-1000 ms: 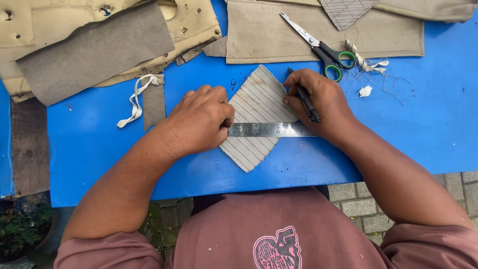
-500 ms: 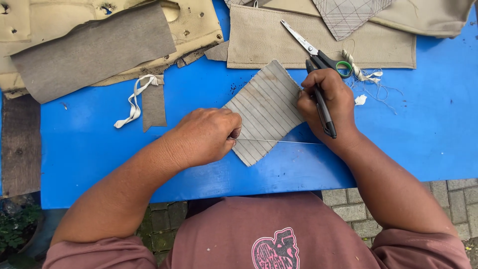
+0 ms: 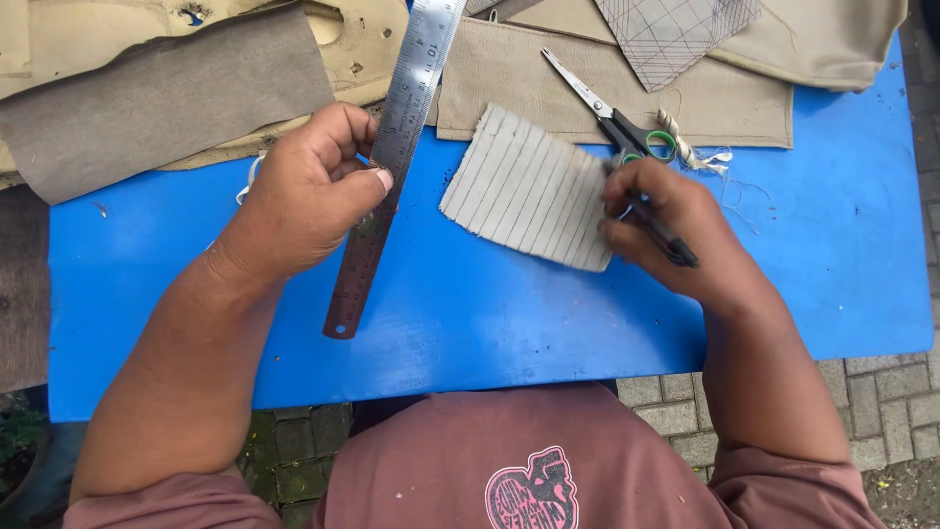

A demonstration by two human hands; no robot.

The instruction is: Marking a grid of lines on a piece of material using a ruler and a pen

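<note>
My left hand grips a steel ruler, lifted off the blue table and slanting from top centre down toward me. My right hand holds a black pen and its fingertips press the right edge of a small beige fabric piece ruled with parallel lines. The piece lies flat on the table between my hands.
Scissors with green-and-black handles lie just behind the lined piece on a large beige fabric sheet. A grey fabric strip over tan backing sits far left. Thread scraps lie at right. Another grid-lined piece is at top.
My left hand has lifted the ruler off the lined piece and swung it up to the left. My right hand has turned the lined piece and shifted it away from me.
</note>
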